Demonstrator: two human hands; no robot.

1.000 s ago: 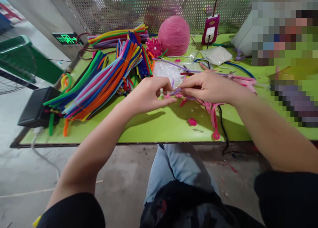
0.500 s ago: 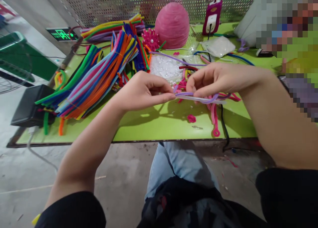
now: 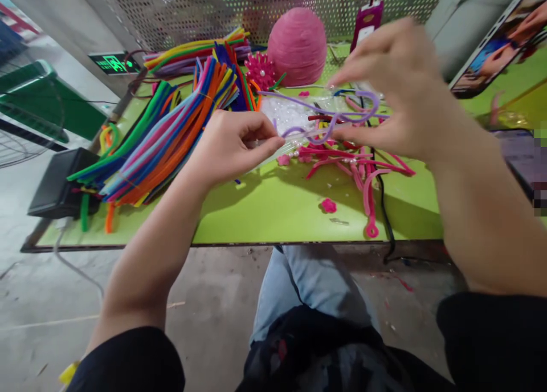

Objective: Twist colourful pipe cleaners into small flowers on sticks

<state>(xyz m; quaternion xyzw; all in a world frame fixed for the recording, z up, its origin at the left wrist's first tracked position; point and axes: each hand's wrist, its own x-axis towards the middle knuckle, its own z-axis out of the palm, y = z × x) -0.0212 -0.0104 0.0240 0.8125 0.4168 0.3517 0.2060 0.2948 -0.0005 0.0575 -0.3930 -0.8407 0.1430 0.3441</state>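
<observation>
- Front of bench (image 3: 239, 227): black cable (image 3: 387, 224) hangs over the edge; a snag might drag the small pieces along.
- Small pink flower (image 3: 329, 205) lies loose near the edge; a sleeve or wrist could brush it off.
- Pink pipe cleaners (image 3: 371, 209) lie tangled just beyond, below the work; dangling ends may catch in them.
- Left hand (image 3: 239, 144): fingers together, clamped on lilac pipe cleaner (image 3: 329, 131) and clear strip (image 3: 308, 134), above the bench between both hands. Loose pinch could let the curl spring open.
- Right hand (image 3: 395, 90): blurred, fingers and thumb apart around the lilac loop; contact unclear.
- White pearls (image 3: 294, 153) near the left fingertips; a knock might scatter them.
- Farther: bead bag (image 3: 280, 114), then pink dome (image 3: 297, 47), limiting reach forward.
</observation>
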